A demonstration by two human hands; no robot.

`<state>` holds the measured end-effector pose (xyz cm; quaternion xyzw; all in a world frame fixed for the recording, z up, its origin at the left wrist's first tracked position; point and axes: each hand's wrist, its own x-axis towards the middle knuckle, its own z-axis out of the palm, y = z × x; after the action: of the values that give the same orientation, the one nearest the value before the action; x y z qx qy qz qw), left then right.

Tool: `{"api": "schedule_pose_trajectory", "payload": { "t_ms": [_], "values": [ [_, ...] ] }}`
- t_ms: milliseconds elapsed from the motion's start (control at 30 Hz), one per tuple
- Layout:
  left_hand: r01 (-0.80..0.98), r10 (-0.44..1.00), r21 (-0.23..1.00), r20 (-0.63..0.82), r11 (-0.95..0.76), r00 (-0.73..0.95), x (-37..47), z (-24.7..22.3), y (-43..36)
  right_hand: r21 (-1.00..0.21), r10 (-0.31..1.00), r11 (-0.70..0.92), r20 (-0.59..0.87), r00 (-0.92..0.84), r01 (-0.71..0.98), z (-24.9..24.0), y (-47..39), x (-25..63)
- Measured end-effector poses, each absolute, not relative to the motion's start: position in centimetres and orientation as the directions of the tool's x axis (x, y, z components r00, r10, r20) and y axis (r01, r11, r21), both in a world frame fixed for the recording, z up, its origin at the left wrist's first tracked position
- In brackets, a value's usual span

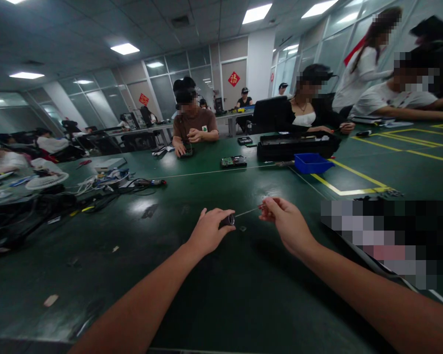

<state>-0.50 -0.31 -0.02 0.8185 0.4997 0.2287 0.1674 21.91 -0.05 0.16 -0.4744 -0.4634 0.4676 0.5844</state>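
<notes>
Just above the green table (221, 275), my left hand (208, 230) grips a short dark cylinder (228, 221) between thumb and fingers. Its round end has a bright rim and faces right. My right hand (286, 219) is pinched on a thin metallic rod (247, 212), which reaches left toward the cylinder's end. Something small and reddish shows at the right fingertips, too small to name. Whether the rod touches the cylinder I cannot tell. A small dark scrap (242, 228) lies on the table below the rod.
Beyond my hands are a hard drive (234, 161), a blue bin (312, 163) and a long black case (297, 146). Tangled cables (33, 216) and a white fan (47, 180) crowd the left. A co-worker (195, 123) sits opposite; others sit right.
</notes>
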Motion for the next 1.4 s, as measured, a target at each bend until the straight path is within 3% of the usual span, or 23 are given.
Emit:
{"api": "schedule_pose_trajectory", "payload": {
  "t_ms": [200,367,500,700,867,967,1167,1300,1400],
  "values": [
    [0.711,0.918,0.586,0.177,-0.388,0.355,-0.2,0.3,-0.6,-0.971,0.955,0.241,0.237,0.177,-0.002,0.3,-0.2,22.2],
    [0.714,0.907,0.576,0.132,-0.399,0.4,0.2,0.9,-1.3,-0.951,0.932,0.303,0.308,0.192,0.057,1.1,-0.8,22.1],
    [0.765,0.889,0.478,0.082,-0.431,0.45,1.2,1.4,-1.5,-0.943,0.924,0.322,0.333,0.187,0.089,1.5,-1.2,22.1],
    [0.794,0.819,0.225,0.032,-0.564,0.573,3.3,0.9,-0.1,-0.936,0.916,0.346,0.352,0.19,0.064,1.5,-1.1,21.9],
    [0.78,0.793,0.203,-0.028,-0.591,0.608,3.8,0.4,0.7,-0.926,0.905,0.366,0.378,0.195,0.094,1.6,-1.2,21.8],
    [0.781,0.82,0.309,-0.004,-0.543,0.572,2.8,0.7,0.8,-0.922,0.903,0.372,0.386,0.191,0.107,1.7,-1.4,21.8],
    [0.669,0.94,0.687,0.061,-0.283,0.335,-2.4,2.1,1.8,-0.926,0.912,0.364,0.376,0.161,0.102,1.7,-1.3,21.9],
    [0.423,0.995,0.905,0.007,-0.048,0.098,-7.6,3.0,2.5,-0.928,0.916,0.358,0.37,0.156,0.102,1.3,-1.1,22.1],
    [0.23,0.997,0.973,0.034,-0.018,-0.069,-12.1,3.7,2.3,-0.927,0.918,0.356,0.37,0.141,0.115,1.1,-1.0,22.1]
  ]
}}
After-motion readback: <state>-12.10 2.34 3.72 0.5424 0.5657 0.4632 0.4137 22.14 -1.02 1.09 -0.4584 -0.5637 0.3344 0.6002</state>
